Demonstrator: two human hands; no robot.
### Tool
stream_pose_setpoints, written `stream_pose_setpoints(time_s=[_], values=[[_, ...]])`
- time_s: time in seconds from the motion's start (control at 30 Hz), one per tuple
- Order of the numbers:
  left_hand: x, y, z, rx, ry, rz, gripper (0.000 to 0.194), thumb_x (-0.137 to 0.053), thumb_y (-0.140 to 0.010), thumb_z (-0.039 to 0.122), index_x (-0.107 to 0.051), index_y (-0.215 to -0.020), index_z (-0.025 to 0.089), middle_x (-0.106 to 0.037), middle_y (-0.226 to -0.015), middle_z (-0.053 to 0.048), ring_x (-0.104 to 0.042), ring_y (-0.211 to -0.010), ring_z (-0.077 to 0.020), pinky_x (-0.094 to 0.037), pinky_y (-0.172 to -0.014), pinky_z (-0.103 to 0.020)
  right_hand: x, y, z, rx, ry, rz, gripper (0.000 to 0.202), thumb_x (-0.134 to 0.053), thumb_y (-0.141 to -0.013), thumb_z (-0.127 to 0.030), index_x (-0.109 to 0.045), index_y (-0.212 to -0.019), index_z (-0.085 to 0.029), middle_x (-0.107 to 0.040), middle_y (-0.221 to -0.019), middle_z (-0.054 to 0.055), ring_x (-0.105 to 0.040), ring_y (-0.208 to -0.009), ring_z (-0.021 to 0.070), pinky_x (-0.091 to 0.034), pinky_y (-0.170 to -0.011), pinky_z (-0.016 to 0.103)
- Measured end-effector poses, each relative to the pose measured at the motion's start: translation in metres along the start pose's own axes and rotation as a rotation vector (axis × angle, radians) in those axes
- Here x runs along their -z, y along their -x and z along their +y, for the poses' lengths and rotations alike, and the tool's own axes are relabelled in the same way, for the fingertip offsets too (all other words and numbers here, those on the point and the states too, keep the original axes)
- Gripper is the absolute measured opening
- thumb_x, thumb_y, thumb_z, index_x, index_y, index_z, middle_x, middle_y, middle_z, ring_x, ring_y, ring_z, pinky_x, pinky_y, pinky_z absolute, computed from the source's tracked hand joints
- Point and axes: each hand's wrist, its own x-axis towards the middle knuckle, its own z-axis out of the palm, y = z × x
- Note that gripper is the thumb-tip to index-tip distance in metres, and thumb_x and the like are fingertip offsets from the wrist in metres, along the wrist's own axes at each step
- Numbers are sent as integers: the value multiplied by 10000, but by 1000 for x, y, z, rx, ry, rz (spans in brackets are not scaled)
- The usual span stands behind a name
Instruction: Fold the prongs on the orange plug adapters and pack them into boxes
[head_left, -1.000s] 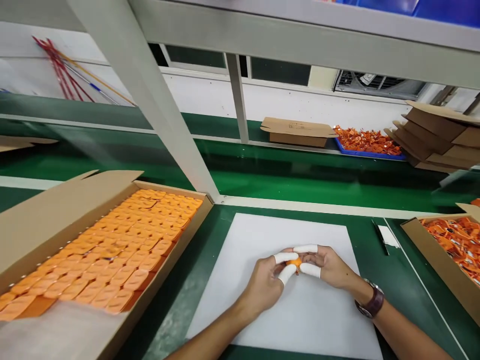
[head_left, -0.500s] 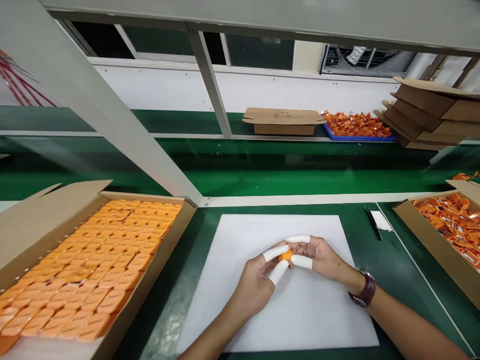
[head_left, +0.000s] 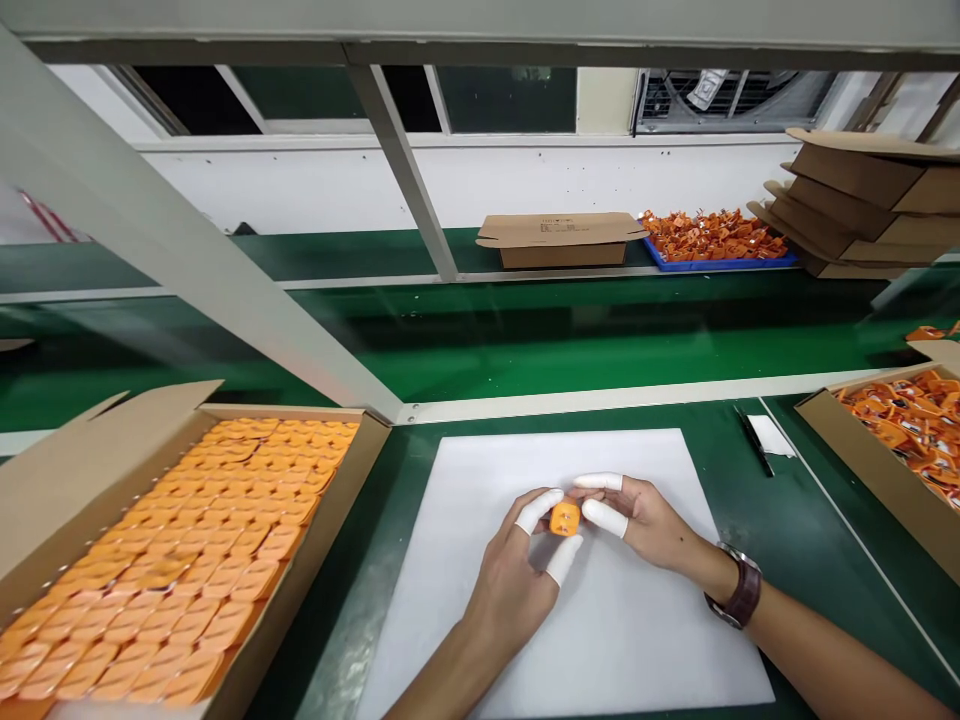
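A small orange part (head_left: 565,518) shows between my two hands, above a white sheet (head_left: 637,640) on the green table. My left hand (head_left: 517,570) has white covers on thumb and index finger; these fingers hold the part at its left and lower edge. White covers also sit on the thumb and index finger of my right hand (head_left: 637,515). Its fingers are at the part's upper right side, the thumb tip a little apart from it. Some fingertips behind the part are hidden.
At the left stands an open carton (head_left: 322,550) with rows of orange pieces. Another carton (head_left: 870,470) of orange parts is at the right, beside a black pen (head_left: 754,442). A blue tray (head_left: 727,265) and stacked boxes (head_left: 862,215) are behind.
The orange part has turned and shows a squarish face with small marks. My left thumb has opened lower, and the right thumb has come off the part. The view has shifted slightly.
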Motion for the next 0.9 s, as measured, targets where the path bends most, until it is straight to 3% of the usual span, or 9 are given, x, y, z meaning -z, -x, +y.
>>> stream_pose_setpoints(time_s=[0.17,0.33,0.5,0.6,0.77,0.9], values=[[7,-5,-3,-17,-81,8,417,-653,-874,271,-552,-1277,308,-660,-1246,-46,-709,-965,-224,-577,-886,-386,-2,5,5,118,246,5,312,-546,-985,-337,-590,-1285,-260,-689,-1165,77,-661,-1086,224,-533,-1007,439],[14,-10,-3,-123,-208,-26,471,-623,-868,210,-523,-1322,285,-669,-1111,-55,-672,-877,-217,-576,-815,-379,-4,10,2,238,457,-28,420,-500,-981,-194,-483,-1391,-282,-636,-1093,60,-651,-1001,193,-561,-957,400],[14,-12,-2,-184,-203,-57,507,-598,-886,201,-473,-1373,266,-659,-1118,-76,-643,-980,-243,-565,-826,-392,-1,14,-7,385,704,-36,518,-462,-969,-132,-399,-1461,-280,-580,-1268,107,-599,-1127,241,-540,-991,443],[12,-13,-1,-163,-203,-68,502,-658,-860,243,-504,-1337,229,-647,-1150,-99,-618,-1049,-267,-552,-884,-432,6,15,-4,517,894,4,511,-404,-934,-48,-481,-1402,-237,-583,-1308,131,-535,-1224,277,-497,-1032,501],[9,-15,4,-83,-170,-43,402,-742,-774,276,-646,-1160,220,-637,-1069,-82,-639,-956,-247,-568,-867,-399,24,6,23,624,1064,54,278,-463,-877,-76,-686,-984,-203,-627,-1303,137,-535,-1234,317,-522,-975,534],[35,-10,18,-63,-141,47,452,-762,-737,271,-657,-1172,204,-624,-1063,-87,-645,-829,-213,-582,-774,-356,42,-5,44,639,1147,15,282,-519,-881,-176,-648,-1126,-227,-618,-1344,107,-561,-1230,306,-538,-972,509]])
